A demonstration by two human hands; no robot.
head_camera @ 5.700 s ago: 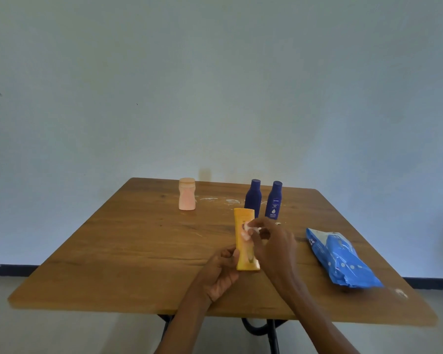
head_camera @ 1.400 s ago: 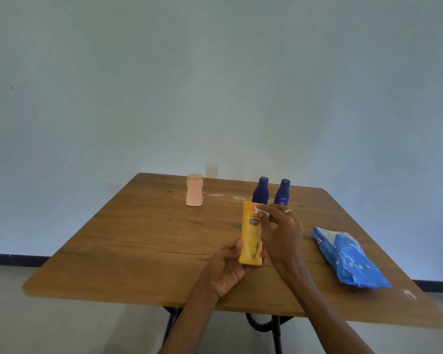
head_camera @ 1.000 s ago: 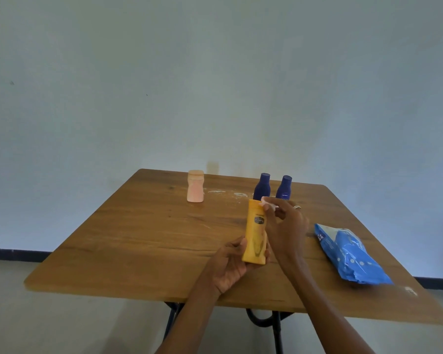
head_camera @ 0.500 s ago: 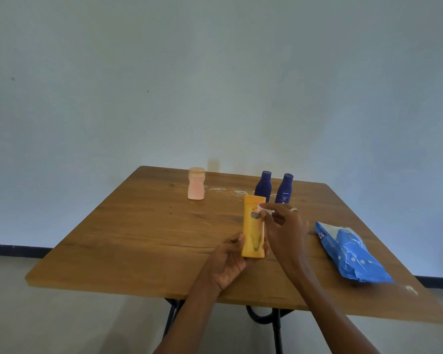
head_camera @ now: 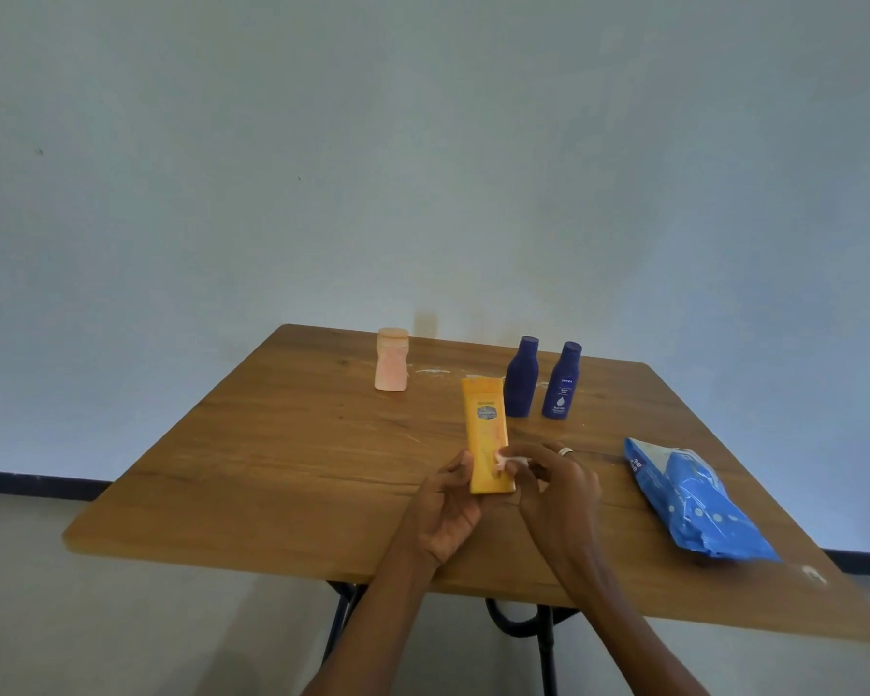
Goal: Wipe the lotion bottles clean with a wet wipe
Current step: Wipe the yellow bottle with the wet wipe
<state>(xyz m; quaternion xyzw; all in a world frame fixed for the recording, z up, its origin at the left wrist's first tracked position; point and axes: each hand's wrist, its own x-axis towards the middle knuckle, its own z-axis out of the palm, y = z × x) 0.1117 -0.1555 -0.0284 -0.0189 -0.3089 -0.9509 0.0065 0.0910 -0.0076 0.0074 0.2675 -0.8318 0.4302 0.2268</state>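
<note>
Pale blue-grey wall fills the background behind a brown wooden desk (head_camera: 272,469) that carries everything in play. Far on the left stands a squat peach bottle (head_camera: 391,359), upright and alone, with faint white smears on the wood just to its right. Nearer and toward the middle, the left hand (head_camera: 448,514) grips the lower end of a yellow lotion bottle (head_camera: 486,434), thumb along its left edge, holding it upright above the desk with its label facing the camera. From the right side, the right hand (head_camera: 558,487) pinches a small white wet wipe (head_camera: 508,459) between thumb and fingertips and presses it against the bottle's lower right edge. This bottle looks like light, slightly squeezable plastic with flat faces, so a grip low on the narrow sides should steady it while the broad faces are rubbed; once damp it may turn slippery, and a firmer hold seems wise. Behind it, two dark blue bottles (head_camera: 521,376) (head_camera: 563,380) stand upright side by side, close together but apart, rounded and small, likely easy to tip if wiped without being held by the body. Farther right lies a blue wipes packet (head_camera: 694,499), soft and crinkled, flat on the desk near its right edge. White specks mark the wood beyond it.
</note>
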